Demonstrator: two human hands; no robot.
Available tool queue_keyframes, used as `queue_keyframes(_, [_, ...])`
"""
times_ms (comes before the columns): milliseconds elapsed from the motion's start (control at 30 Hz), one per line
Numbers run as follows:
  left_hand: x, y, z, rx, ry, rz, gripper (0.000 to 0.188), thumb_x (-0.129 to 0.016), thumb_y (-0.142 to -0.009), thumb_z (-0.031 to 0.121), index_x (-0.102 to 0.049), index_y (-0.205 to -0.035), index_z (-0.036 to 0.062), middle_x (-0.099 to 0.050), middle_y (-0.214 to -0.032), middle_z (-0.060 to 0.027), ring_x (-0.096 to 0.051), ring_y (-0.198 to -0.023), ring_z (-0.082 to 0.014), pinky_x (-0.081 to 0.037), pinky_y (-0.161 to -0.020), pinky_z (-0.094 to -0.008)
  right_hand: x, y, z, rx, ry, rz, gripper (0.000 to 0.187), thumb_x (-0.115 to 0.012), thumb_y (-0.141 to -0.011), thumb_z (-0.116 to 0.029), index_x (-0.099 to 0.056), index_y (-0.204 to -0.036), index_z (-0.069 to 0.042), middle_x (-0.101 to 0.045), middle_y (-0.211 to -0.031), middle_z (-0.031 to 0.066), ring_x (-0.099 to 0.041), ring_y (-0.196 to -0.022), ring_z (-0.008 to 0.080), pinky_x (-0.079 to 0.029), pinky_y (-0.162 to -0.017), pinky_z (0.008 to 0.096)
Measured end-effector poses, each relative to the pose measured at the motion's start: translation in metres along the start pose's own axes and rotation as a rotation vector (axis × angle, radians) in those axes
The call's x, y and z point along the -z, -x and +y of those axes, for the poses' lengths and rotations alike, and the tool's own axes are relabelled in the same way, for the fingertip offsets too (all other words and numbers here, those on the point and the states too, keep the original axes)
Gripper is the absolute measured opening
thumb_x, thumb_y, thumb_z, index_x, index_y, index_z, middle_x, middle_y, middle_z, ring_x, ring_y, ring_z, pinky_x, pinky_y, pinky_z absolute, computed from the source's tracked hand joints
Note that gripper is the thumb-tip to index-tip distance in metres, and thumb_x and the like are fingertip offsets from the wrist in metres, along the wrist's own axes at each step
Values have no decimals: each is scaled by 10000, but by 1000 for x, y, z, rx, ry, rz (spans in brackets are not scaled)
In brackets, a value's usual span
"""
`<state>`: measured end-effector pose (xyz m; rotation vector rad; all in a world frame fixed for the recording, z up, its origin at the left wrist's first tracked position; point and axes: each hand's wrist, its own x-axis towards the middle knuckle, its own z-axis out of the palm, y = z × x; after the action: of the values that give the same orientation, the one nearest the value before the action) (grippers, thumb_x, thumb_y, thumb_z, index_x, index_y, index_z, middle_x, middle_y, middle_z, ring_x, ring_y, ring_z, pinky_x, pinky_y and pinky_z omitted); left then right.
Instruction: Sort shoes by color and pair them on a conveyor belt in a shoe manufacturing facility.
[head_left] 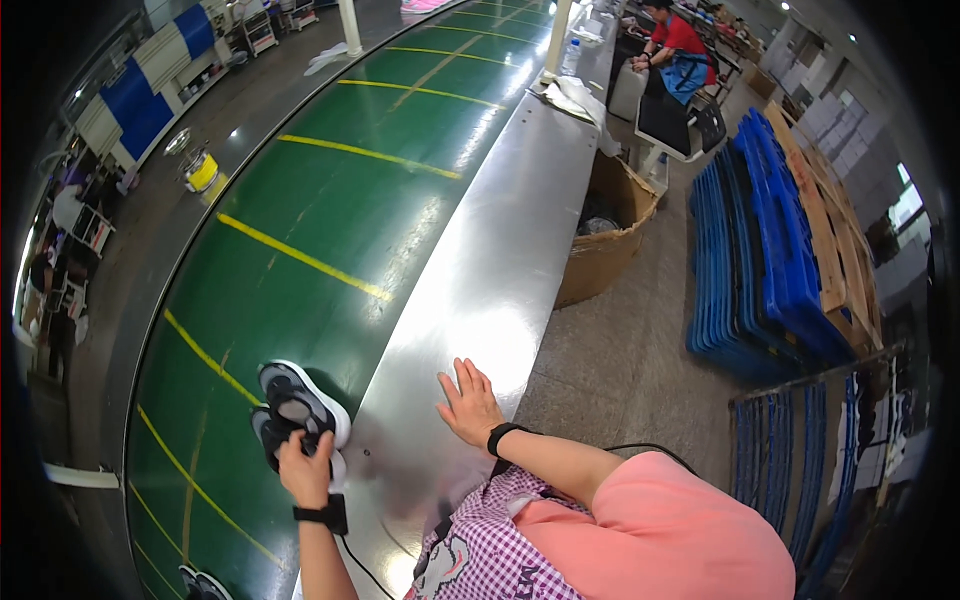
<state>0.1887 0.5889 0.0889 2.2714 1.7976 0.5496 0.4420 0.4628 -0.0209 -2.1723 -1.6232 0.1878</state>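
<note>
A pair of black and grey sneakers (292, 392) with white soles lies on the green conveyor belt (320, 215), close to its right edge. My left hand (305, 468) reaches over the belt, with thumb and fingers closed at the near end of the pair. Just where the fingertips grip is partly hidden. My right hand (470, 405) is at the shiny metal ledge (480, 260) beside the belt, fingers stretched out and apart, holding nothing. Whether its palm touches the metal I cannot tell. Black bands circle both wrists, with cables running from them.
Another dark shoe (203, 584) shows at the belt's lower left. Right of the ledge stand an open cardboard box (612, 250), stacked blue plastic pallets (745, 240) and a wooden pallet (830, 240). A bottle (571, 58) stands far along the ledge; a seated person (680, 50) is beyond.
</note>
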Motion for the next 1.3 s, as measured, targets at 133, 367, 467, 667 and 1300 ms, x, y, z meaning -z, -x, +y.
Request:
queue_keyframes(133, [-19,-63,2,5,-81,-55,577,-744,-707,400,-548,-1181,135,-587,-1045,-149,-579,-955,-359,-475,-767,-447,0,3,2,-4,3,24,530,-551,-873,-314,-411,-1313,-55,-290,-1395,267,-233,-1329,401,-232,-1067,481])
queue_keyframes(367, [-26,-8,12,-215,177,29,511,-680,-742,51,-537,-1232,62,-582,-1050,-143,-517,-1012,-326,-421,-885,-397,-7,3,1,23,-26,-52,542,-537,-873,-338,-422,-1310,-38,-278,-1418,264,-204,-1350,402,-225,-1071,495])
queue_keyframes(467, [-19,58,-5,-85,188,-14,358,-620,-763,-1,-618,-1116,60,-608,-856,-106,-555,-867,-287,-449,-796,-385,-15,-4,-2,-6,-36,-4,583,-567,-840,-333,-421,-1319,-37,-280,-1419,285,-251,-1332,426,-247,-1059,527])
queue_keyframes(667, [18,185,-43,125,162,-14,343,-612,-735,-5,-628,-1067,78,-614,-847,-107,-562,-863,-292,-465,-773,-392,-3,-5,7,0,62,22,570,-623,-803,-161,-439,-1312,19,-298,-1395,316,-272,-1301,445,-229,-1065,514])
queue_keyframes(1300, [73,369,-89,623,165,151,334,-629,-800,165,-593,-1126,101,-605,-909,-91,-555,-910,-283,-473,-795,-368,-12,-3,16,105,319,-62,529,-387,-973,-404,-344,-1387,-77,-287,-1435,244,-255,-1339,376,-240,-1067,491])
